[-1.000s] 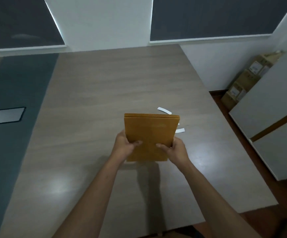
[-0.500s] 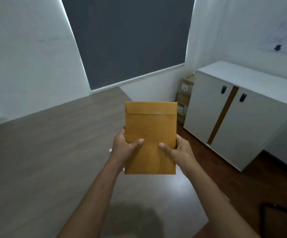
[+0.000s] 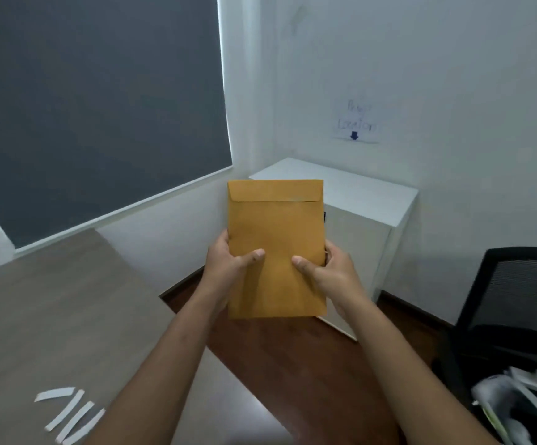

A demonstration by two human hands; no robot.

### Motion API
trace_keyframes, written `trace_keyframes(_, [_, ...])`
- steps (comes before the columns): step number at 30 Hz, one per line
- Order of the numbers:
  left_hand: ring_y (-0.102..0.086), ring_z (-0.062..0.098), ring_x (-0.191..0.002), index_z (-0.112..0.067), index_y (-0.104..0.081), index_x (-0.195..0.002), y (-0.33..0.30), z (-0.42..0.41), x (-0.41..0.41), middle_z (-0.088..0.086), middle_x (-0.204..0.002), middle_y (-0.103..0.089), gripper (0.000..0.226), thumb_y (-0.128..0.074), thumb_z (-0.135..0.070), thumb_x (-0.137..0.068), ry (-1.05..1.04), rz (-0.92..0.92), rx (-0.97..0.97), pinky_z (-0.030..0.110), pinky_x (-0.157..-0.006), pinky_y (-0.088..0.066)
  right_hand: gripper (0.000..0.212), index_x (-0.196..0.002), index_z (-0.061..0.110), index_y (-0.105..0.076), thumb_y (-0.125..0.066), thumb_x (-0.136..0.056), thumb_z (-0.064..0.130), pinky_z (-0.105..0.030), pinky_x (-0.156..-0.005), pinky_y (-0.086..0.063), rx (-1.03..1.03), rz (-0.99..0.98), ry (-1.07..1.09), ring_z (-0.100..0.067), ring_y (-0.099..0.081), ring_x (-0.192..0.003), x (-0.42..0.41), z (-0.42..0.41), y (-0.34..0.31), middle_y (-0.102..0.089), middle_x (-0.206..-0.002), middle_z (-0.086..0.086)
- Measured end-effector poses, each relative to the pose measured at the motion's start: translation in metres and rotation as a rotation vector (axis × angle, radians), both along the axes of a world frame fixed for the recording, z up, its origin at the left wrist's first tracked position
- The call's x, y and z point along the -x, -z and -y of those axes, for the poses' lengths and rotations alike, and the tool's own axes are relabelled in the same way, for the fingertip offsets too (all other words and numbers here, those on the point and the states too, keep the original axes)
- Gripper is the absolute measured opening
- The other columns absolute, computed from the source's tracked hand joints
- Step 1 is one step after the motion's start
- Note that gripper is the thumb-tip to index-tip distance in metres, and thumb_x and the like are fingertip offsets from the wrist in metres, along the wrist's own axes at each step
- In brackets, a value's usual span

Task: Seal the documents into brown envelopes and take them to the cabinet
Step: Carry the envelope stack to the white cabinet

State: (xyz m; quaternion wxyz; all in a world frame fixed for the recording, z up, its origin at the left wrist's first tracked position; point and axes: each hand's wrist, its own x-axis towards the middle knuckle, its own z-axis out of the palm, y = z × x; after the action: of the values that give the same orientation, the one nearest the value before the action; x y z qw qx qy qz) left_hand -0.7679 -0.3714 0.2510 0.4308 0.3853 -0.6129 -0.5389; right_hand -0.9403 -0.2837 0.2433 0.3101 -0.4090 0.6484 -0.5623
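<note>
Both hands, left hand [image 3: 228,264] and right hand [image 3: 331,271], clamp the brown envelopes [image 3: 277,248] upright between them, flap closed. Sealing looks done; carrying is under way. Next, set them on the white cabinet [image 3: 357,194] just beyond the hands.

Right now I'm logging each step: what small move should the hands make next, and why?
Probably carry the brown envelopes forward toward the white cabinet: left hand and right hand grip them upright, flap folded down, cabinet straight ahead behind them.

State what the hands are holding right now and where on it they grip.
Both hands grip the brown envelopes by the lower side edges: the left hand on the left edge, the right hand on the right, thumbs on the front.
</note>
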Motion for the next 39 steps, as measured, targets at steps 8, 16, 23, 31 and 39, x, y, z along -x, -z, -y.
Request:
trace_keyframes(8, [-0.065,0.022,-0.107,-0.023,-0.056,-0.123,-0.011,0.025,0.126,-0.001,-0.117,-0.068,0.063,-0.086,-0.020,-0.068,0.128,-0.029,-0.038,0.052,-0.095,-0.051,0.047,-0.118,0.023,-0.059,-0.081,-0.077,0.029,-0.041,-0.090,-0.055,0.038,-0.035,0.172,-0.016,-0.065,-0.100,0.111,-0.004,-0.014,-0.068,-0.114,0.002])
trace_keyframes(16, [-0.060,0.012,-0.105,-0.033,-0.050,-0.118,-0.011,0.048,0.204,-0.010,-0.113,-0.064,0.052,-0.080,-0.020,-0.077,0.189,-0.006,-0.032,0.045,-0.096,-0.049,0.050,-0.122,0.019,-0.058,-0.080,-0.078,0.028,-0.039,-0.089,-0.055,0.030,-0.015,0.238,-0.014,-0.065,-0.100,0.179,0.013,-0.013,-0.067,-0.115,0.002])
trace_keyframes(23, [-0.059,0.020,-0.111,-0.025,-0.050,-0.130,0.001,0.108,0.268,-0.004,-0.122,-0.062,0.062,-0.081,-0.020,-0.077,0.220,-0.007,-0.086,0.049,-0.098,-0.048,0.046,-0.119,0.019,-0.059,-0.080,-0.079,0.026,-0.035,-0.084,-0.057,0.016,0.006,0.253,-0.013,-0.067,-0.097,0.238,0.069,-0.002,-0.069,-0.112,0.002])
trace_keyframes(31, [-0.061,0.018,-0.107,-0.026,-0.051,-0.129,0.005,0.223,0.341,-0.005,-0.119,-0.063,0.058,-0.079,-0.019,-0.079,0.192,-0.014,-0.116,0.043,-0.092,-0.051,0.045,-0.117,0.024,-0.059,-0.080,-0.078,0.029,-0.042,-0.088,-0.056,-0.055,0.038,0.225,-0.015,-0.068,-0.097,0.317,0.189,0.001,-0.069,-0.109,0.005])
trace_keyframes(39, [-0.061,0.018,-0.106,-0.026,-0.052,-0.126,0.019,0.320,0.404,-0.005,-0.117,-0.064,0.056,-0.080,-0.019,-0.078,0.144,0.043,-0.148,0.044,-0.091,-0.052,0.047,-0.118,0.025,-0.059,-0.081,-0.076,0.030,-0.043,-0.088,-0.056,-0.084,0.089,0.202,-0.018,-0.068,-0.098,0.380,0.289,0.017,-0.069,-0.110,0.003])
